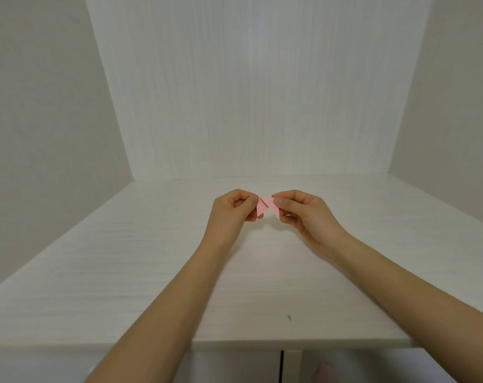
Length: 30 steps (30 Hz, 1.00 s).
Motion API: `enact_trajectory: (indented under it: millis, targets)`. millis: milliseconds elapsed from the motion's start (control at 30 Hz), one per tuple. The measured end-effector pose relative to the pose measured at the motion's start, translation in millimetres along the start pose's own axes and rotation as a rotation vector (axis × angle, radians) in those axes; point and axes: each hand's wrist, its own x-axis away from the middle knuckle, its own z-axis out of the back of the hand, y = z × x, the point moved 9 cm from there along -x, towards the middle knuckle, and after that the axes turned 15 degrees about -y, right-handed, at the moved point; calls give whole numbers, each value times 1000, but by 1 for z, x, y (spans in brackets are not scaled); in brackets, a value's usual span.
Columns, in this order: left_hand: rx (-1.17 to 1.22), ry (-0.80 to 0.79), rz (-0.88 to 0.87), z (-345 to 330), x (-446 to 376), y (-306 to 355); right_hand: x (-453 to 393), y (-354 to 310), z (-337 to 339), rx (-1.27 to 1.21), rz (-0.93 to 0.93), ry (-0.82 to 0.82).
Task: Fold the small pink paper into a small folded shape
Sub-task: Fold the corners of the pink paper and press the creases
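Light: soft and even, brightest on the white back wall [248, 51].
Shadows: faint.
Edges: bent, a bit blurry.

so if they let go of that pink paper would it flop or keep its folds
The pink paper probably keeps its shape: its creases look sharp and both flaps stand out stiffly between the left hand and right hand. It looks very light, so it would likely drift rather than drop, and it should crush easily under a firmer pinch.
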Motion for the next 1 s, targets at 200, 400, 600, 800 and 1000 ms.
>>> enact_trajectory:
  millis: [200, 400, 600, 800, 1000]
  targets:
    - [63, 2, 28, 0, 0, -3, -1, -7, 1, 173, 42, 21]
    - [85, -15, 43, -2, -2, -6, 0, -9, 1, 213, 65, 32]
    - [100, -52, 32, -5, -2, -5, 1, -10, 3, 233, 80, 55]
    - [21, -21, 28, -2, -2, -5, 1, -10, -2, 250, 77, 28]
    - [84, -7, 18, 2, -2, -5, 1, -10, -7, 214, 73, -12]
